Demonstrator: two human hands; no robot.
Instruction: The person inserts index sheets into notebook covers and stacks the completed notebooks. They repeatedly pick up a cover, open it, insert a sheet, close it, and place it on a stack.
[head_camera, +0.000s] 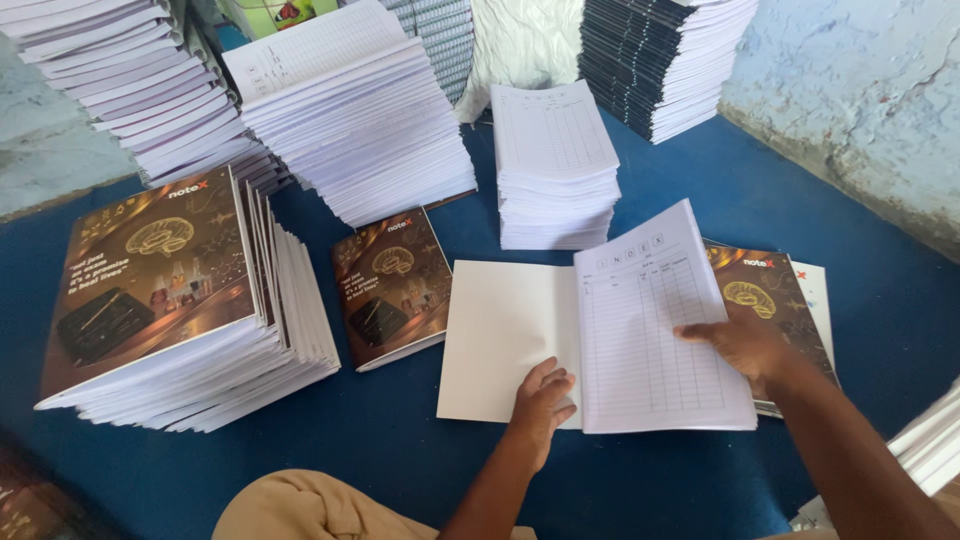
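Lying open on the blue surface (650, 480), a notebook (590, 335) shows a blank inside cover on its left half and a ruled index page on its right half. This is the head view, looking down at both hands.

The left hand (542, 400) rests on the lower edge of the notebook near the spine, fingers curled over the blank cover and pressing it flat. The right hand (745, 345) lies on the right part of the ruled page, fingers spread flat across the printed lines; it grips nothing, only pressing down. The two hands are apart, one on each half of the open notebook.

Under the right edge of the open notebook a closed brown-covered notebook (770, 290) pokes out, with a brain picture on its cover. Just to the left of the open one lies a single closed notebook (392, 285) with the same cover. Farther left stands a leaning stack of covered notebooks (190, 320). Behind the open notebook sits a short pile of ruled white sheets (555, 170), and left of that a taller slanting stack of white pages (355, 110). At the top right is a stack of dark-edged books (660, 60) beside a pale blue wall (860, 110). A tan-clothed knee (300, 505) shows at the bottom edge.
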